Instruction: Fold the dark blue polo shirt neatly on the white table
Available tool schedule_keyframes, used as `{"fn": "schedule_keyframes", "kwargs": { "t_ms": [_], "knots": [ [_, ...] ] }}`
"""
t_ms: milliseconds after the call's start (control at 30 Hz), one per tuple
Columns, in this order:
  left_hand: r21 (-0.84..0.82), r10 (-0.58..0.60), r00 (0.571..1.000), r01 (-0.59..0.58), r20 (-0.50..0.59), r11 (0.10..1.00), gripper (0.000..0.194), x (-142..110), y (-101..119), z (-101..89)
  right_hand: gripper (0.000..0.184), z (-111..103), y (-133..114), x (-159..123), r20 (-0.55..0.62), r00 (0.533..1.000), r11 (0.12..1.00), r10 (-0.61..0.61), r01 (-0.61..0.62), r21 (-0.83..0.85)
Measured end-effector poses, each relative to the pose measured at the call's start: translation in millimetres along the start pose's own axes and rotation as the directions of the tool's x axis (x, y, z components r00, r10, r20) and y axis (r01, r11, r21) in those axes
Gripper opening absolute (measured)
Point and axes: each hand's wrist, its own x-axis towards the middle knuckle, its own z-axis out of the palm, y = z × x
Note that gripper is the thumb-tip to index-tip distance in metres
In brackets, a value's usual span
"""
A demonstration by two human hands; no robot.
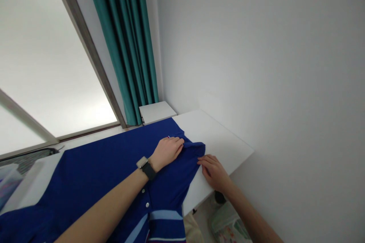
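Observation:
A dark blue shirt with white buttons and light blue stripes lies spread over a white table. My left hand, with a dark-banded watch on the wrist, rests on the shirt, fingers curled onto a raised fold near its right end. At the shirt's right edge, my right hand has its thumb and fingertips closed on the cloth, just beside the fold. Part of the fabric under my left hand is hidden.
A pale wall stands along the table's far right side. Behind the table are a small white surface, a green curtain and a framed glass panel. Plastic items sit at the left; a bag lies below.

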Motion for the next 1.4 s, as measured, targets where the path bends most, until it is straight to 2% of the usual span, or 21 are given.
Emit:
{"fn": "schedule_keyframes", "kwargs": {
  "t_ms": [133, 267, 333, 467, 667, 733, 800, 867, 933, 1033, 1100, 1167, 1233, 1333, 1400],
  "knots": [
    [-0.012, 0.021, 1.000, -0.021, -0.024, 1.000, 0.020, -18.5, -20.9, -7.5, 0.033, -1.1, -1.7, -0.6, -0.004, 1.000, 0.999, 0.013, -0.013, -0.037],
    [-0.043, 0.066, 0.998, -0.065, 0.012, 0.997, 0.021, -41.8, -33.8, 1.0, 0.036, -2.3, -2.3, -3.2, 0.006, 0.999, 0.998, 0.038, -0.038, -0.058],
    [-0.067, 0.046, 0.999, -0.045, 0.015, 0.997, 0.022, -52.1, -37.5, 8.4, 0.036, -2.8, -2.8, -3.9, 0.015, 0.998, 0.996, 0.056, -0.055, -0.065],
    [-0.137, -0.024, 1.000, 0.026, 0.014, 0.990, 0.020, -67.1, -38.6, 23.9, 0.034, -3.1, -3.7, -3.5, 0.024, 0.997, 0.995, 0.077, -0.076, -0.057],
    [-0.175, -0.035, 0.999, 0.042, 0.041, 0.984, 0.014, -73.6, -35.3, 36.6, 0.019, -2.5, 5.4, 1.3, -0.018, 0.982, 0.982, 0.186, -0.184, 0.051],
    [-0.208, -0.029, 0.999, 0.036, 0.040, 0.978, 0.016, -73.8, -35.5, 37.2, 0.021, -2.4, 9.0, 5.9, -0.072, 0.971, 0.969, 0.229, -0.221, 0.108],
    [-0.234, -0.010, 0.999, 0.019, 0.038, 0.972, 0.018, -73.9, -36.1, 37.2, 0.031, -2.1, 10.2, 12.6, -0.095, 0.970, 0.969, 0.222, -0.209, 0.128],
    [-0.241, 0.002, 0.999, 0.008, 0.040, 0.971, 0.018, -74.0, -36.7, 37.0, 0.044, -1.9, 9.0, 20.7, -0.047, 0.984, 0.979, 0.173, -0.166, 0.121],
    [-0.237, 0.002, 0.999, 0.008, 0.043, 0.971, 0.017, -74.2, -37.2, 37.3, 0.047, -2.3, 7.1, 28.6, 0.057, 0.989, 0.985, 0.136, -0.141, 0.104],
    [-0.239, -0.006, 0.999, 0.016, 0.042, 0.971, 0.018, -74.8, -38.0, 38.5, 0.035, -4.9, 6.9, 36.2, 0.186, 0.971, 0.985, 0.152, -0.165, 0.058],
    [-0.250, -0.011, 0.999, 0.019, 0.034, 0.968, 0.019, -75.3, -38.5, 39.8, 0.024, -6.7, 8.9, 37.1, 0.204, 0.965, 0.982, 0.167, -0.181, 0.050],
    [-0.268, -0.017, 1.000, 0.021, 0.019, 0.963, 0.021, -75.5, -39.0, 41.0, 0.016, -6.8, 11.4, 35.7, 0.165, 0.971, 0.976, 0.174, -0.192, 0.099],
    [-0.291, -0.031, 1.000, 0.030, 0.003, 0.956, 0.024, -75.0, -39.6, 41.5, 0.011, -4.2, 13.0, 34.0, 0.072, 0.973, 0.952, 0.219, -0.229, 0.204],
    [-0.309, -0.070, 0.997, 0.060, -0.023, 0.949, 0.027, -72.1, -40.6, 38.8, 0.008, 2.3, 13.0, 35.5, -0.047, 0.938, 0.868, 0.344, -0.299, 0.396],
    [-0.304, -0.087, 0.995, 0.070, -0.043, 0.950, 0.028, -68.2, -41.0, 33.7, 0.009, 5.8, 12.4, 40.0, -0.052, 0.908, 0.802, 0.415, -0.339, 0.491]
  ]
}}
